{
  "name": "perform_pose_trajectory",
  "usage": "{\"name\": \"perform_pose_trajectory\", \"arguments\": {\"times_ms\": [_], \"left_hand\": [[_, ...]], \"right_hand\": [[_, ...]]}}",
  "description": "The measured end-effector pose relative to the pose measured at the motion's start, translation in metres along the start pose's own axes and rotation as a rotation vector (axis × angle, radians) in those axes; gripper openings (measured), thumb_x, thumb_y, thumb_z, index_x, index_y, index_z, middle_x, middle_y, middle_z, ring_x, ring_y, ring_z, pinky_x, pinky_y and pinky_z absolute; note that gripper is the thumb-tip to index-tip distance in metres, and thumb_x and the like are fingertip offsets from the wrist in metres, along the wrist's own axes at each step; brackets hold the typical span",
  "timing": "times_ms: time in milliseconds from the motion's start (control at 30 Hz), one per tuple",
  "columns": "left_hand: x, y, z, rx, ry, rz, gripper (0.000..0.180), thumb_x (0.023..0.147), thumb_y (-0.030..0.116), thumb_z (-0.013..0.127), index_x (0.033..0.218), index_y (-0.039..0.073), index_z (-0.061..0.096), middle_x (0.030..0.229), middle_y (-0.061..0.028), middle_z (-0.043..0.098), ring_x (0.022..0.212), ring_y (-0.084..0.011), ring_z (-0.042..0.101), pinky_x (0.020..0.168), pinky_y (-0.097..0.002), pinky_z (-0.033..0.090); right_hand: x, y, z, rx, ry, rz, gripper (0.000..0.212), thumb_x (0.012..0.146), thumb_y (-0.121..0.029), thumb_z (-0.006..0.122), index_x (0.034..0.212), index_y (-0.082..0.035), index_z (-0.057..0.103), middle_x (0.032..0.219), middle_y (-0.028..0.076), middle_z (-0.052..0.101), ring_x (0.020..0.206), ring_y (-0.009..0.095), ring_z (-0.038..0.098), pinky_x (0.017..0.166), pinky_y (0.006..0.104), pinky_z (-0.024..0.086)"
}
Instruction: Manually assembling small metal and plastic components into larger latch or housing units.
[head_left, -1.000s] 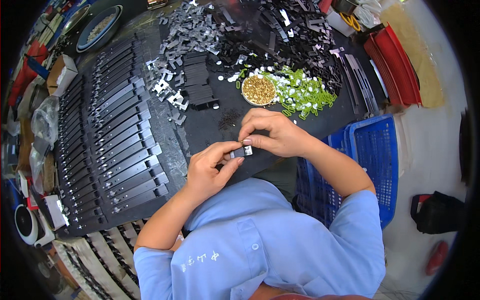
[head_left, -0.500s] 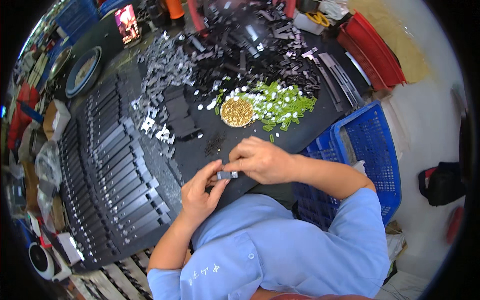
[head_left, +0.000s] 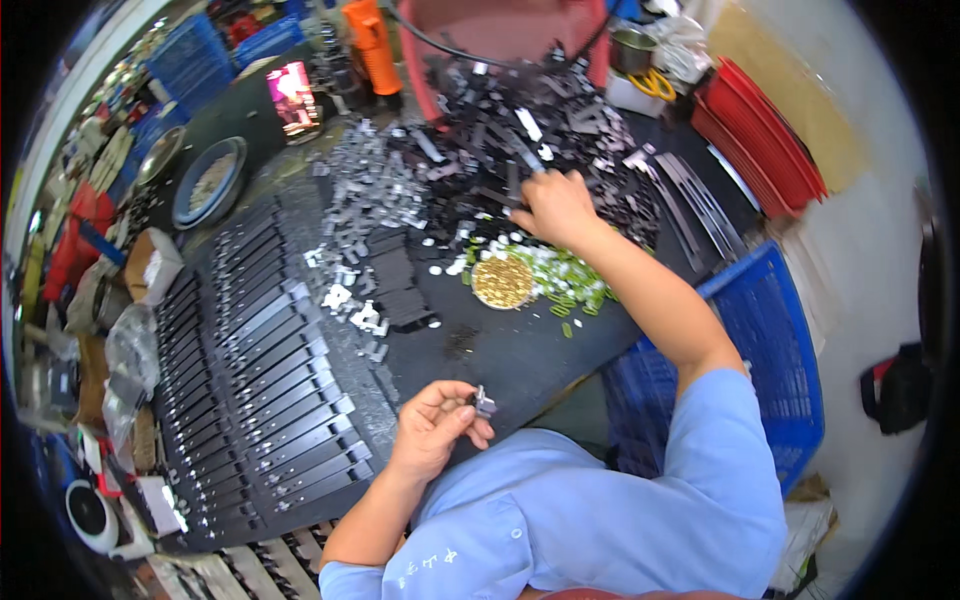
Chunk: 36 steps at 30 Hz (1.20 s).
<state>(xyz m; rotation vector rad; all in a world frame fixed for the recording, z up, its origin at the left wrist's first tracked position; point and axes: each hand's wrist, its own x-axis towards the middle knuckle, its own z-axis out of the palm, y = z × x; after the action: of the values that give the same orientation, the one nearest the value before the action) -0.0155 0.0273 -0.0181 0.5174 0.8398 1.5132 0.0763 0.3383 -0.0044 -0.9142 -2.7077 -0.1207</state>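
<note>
In my left hand (head_left: 435, 432), thumb and fingers pinch a small grey metal bracket (head_left: 484, 403) above the near edge of the dark table. My right hand (head_left: 558, 208) is stretched out over the far heap of black metal strips (head_left: 490, 135). Its fingers are bent and apart, and nothing shows between them. Just in front of it sits a round dish of small brass-coloured pieces (head_left: 502, 281). Green oblong rings (head_left: 565, 290) and white round pieces (head_left: 513, 240) lie loose beside the dish, partly under my right forearm.
Rows of long black metal parts (head_left: 290, 400) cover the table's left side. Small silver brackets (head_left: 375, 180) are heaped behind a stack of black plates (head_left: 403, 285). A pink tub (head_left: 470, 30) stands at the back, red trays (head_left: 765, 140) and a blue crate (head_left: 770, 350) at the right.
My right hand has left the bracket and moved far forward to the heap of black strips. My left hand keeps the bracket and has turned it. The whole view has shifted slightly.
</note>
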Motion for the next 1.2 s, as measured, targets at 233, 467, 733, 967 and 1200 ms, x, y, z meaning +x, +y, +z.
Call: {"name": "perform_pose_trajectory", "arguments": {"times_ms": [233,467,733,967,1200], "left_hand": [[-0.004,-0.003,-0.008,-0.253,0.034,-0.032,0.018,0.088,0.006,0.055,0.105,0.001,0.053,0.086,-0.0184,0.064,0.068,-0.0224,0.065,0.054,-0.0313,0.054],[-0.023,0.016,-0.015,0.135,0.124,0.096,0.023,0.086,-0.001,0.055,0.108,-0.006,0.054,0.089,-0.0173,0.063,0.068,-0.0203,0.065,0.056,-0.0299,0.055],[-0.032,0.027,-0.016,0.616,0.315,0.190,0.025,0.083,-0.006,0.057,0.108,-0.007,0.057,0.085,-0.0086,0.061,0.070,-0.0139,0.063,0.062,-0.0239,0.054],[-0.025,0.011,-0.017,1.077,0.324,0.308,0.026,0.076,-0.002,0.066,0.102,-0.002,0.064,0.083,-0.0082,0.062,0.066,-0.0101,0.062,0.057,-0.0193,0.048],[-0.015,0.005,-0.005,1.161,0.272,0.476,0.027,0.071,-0.002,0.066,0.099,0.001,0.064,0.082,-0.0083,0.063,0.054,-0.0113,0.059,0.048,-0.0235,0.048]], "right_hand": [[-0.020,-0.010,-0.027,0.344,0.217,-0.023,0.016,0.076,-0.020,0.064,0.085,-0.007,0.062,0.084,0.009,0.063,0.078,0.029,0.060,0.071,0.0390,0.044],[-0.098,-0.068,-0.106,0.367,-0.407,-0.675,0.021,0.068,-0.013,0.061,0.089,-0.010,0.063,0.079,0.005,0.055,0.078,0.022,0.057,0.068,0.0363,0.042],[-0.131,-0.119,-0.033,0.521,-0.294,-0.642,0.032,0.066,-0.014,0.070,0.097,-0.011,0.061,0.087,0.003,0.055,0.083,0.020,0.054,0.071,0.0325,0.039],[-0.146,-0.115,-0.025,0.751,-0.071,-0.493,0.033,0.067,-0.018,0.072,0.098,-0.011,0.061,0.085,0.000,0.058,0.078,0.017,0.056,0.068,0.0311,0.040],[-0.140,-0.123,-0.049,0.534,0.015,-0.569,0.046,0.065,-0.020,0.072,0.108,-0.005,0.060,0.075,0.000,0.055,0.068,0.016,0.054,0.060,0.0302,0.039]]}}
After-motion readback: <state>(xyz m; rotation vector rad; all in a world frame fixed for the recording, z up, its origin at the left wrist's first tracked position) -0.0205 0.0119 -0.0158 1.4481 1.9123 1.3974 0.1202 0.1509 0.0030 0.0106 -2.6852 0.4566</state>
